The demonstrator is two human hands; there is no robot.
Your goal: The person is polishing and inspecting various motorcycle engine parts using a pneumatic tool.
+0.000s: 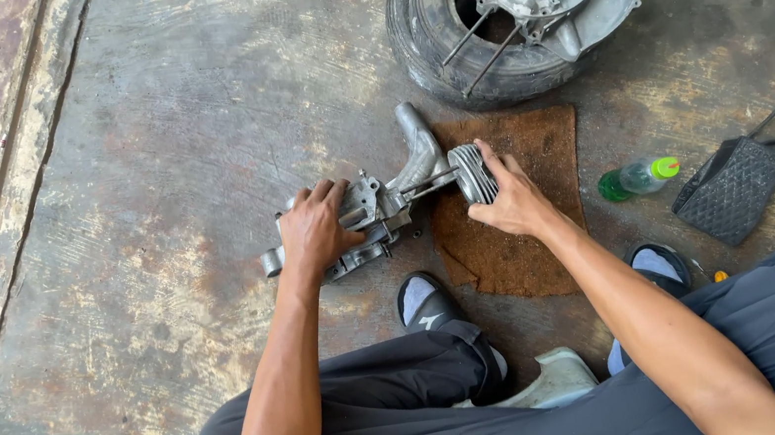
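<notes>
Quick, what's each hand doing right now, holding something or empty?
Left hand: closed in a grip over the grey metal engine casing on the floor.
Right hand: closed in a grip on the finned metal cylinder at the casing's end.

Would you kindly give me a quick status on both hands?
Left hand gripping engine casing. Right hand on finned cylinder. Tyre beyond, apart.
</notes>
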